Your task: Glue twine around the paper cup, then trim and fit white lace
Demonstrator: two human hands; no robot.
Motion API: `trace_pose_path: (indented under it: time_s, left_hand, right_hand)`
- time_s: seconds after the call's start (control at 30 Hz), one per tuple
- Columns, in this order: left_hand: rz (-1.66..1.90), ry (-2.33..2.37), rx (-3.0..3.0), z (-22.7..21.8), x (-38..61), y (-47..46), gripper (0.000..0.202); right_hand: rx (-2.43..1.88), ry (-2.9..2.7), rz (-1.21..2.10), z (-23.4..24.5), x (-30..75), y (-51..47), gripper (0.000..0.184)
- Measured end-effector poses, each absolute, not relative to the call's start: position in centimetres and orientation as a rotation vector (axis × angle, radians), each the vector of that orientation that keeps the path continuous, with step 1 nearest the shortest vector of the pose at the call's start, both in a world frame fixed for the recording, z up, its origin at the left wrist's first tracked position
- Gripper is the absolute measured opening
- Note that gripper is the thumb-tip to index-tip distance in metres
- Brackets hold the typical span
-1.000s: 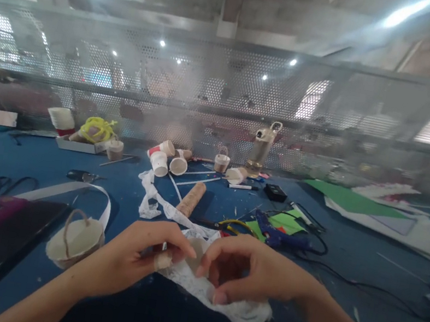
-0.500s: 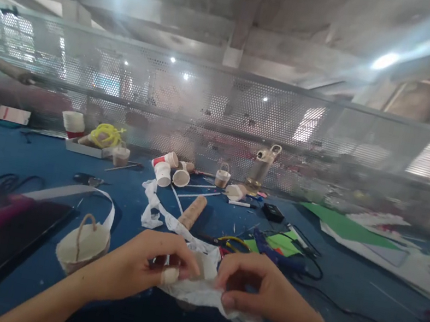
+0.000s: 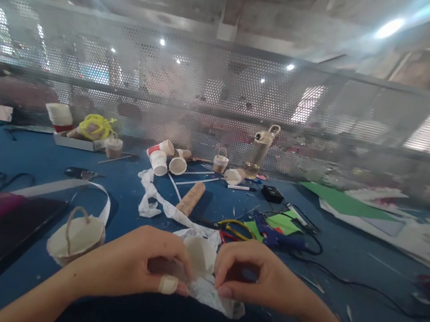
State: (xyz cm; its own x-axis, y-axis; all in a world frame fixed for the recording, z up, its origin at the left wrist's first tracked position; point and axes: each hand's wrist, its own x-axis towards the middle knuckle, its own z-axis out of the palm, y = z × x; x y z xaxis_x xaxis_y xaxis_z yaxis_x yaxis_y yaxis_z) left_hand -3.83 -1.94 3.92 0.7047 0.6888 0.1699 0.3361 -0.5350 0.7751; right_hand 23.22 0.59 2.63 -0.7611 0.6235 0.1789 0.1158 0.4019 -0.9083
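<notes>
A small white paper cup sits between my hands near the front of the table, its opening showing. My left hand, with a pale bandage on the thumb, curls round the cup's left side. From the cup's near side hangs a crumpled white strip of thin lace-like material. My right hand pinches this strip at the cup's right side, thumb and index finger together. More of the white strip trails behind the cup across the table. The cup's base is hidden.
Left stands a basket with a twine handle beside a black tablet. Behind the cup lie a brown roll, yellow-handled scissors and a blue glue gun. Paper cups and a bottle are further back.
The cup's opening shows more clearly now, tilted toward me. The strip's loose end has drawn in under my right hand. The whole view has shifted slightly.
</notes>
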Motion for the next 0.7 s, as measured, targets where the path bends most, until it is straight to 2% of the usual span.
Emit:
trace_pose_path:
  time_s: [0.1,0.3,0.5,0.7]
  left_hand:
    - [0.569,0.808,2.193,4.0,-3.8,-1.8,0.016]
    - [0.591,0.661,2.343,4.0,-3.9,-1.8,0.019]
    - [0.539,0.626,2.327,4.2,-3.7,-2.0,0.022]
    - [0.769,0.565,2.26,4.9,-4.1,-2.2,0.017]
  right_hand:
    - [-0.576,-2.159,1.332,2.8,23.0,0.3,0.011]
    - [-0.424,-2.084,1.106,2.8,22.7,0.1,0.005]
    - [-0.501,-1.879,1.439,1.9,22.6,0.0,0.009]
    - [-0.406,-1.781,1.678,1.9,23.0,-0.2,0.021]
